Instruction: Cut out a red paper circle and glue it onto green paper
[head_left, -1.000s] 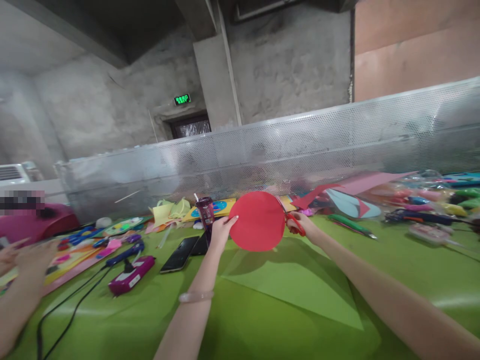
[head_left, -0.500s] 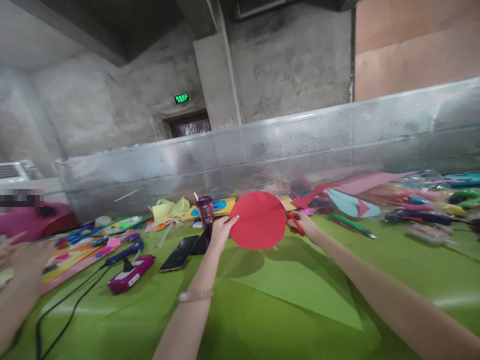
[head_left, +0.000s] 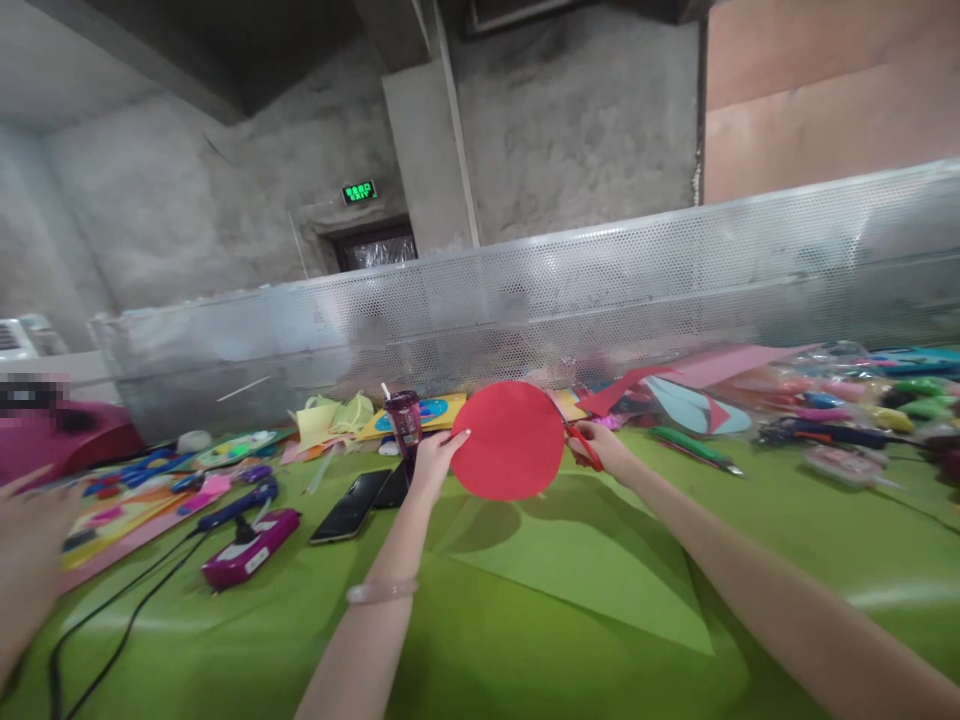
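A round sheet of red paper point(head_left: 508, 442) is held up above the table, its left edge pinched by my left hand point(head_left: 436, 460). My right hand point(head_left: 602, 450) grips red-handled scissors point(head_left: 585, 447), whose blades lie at the disc's right edge. Whether the blades are apart is too small to tell. Below the disc, a light green paper sheet point(head_left: 592, 570) lies on the green tabletop point(head_left: 480, 660), with the disc's shadow on it.
Left of my arm are a black phone point(head_left: 351, 507), a lidded cup with a straw point(head_left: 405, 420) and a purple power strip point(head_left: 251, 548) with cables. A co-worker's hand point(head_left: 37, 550) shows at far left. A green craft knife point(head_left: 694, 450) and paper scraps point(head_left: 694, 405) lie to the right.
The whole view has shifted slightly, so things sit a little further left. My hands keep hold of the red paper and the scissors, in nearly the same pose.
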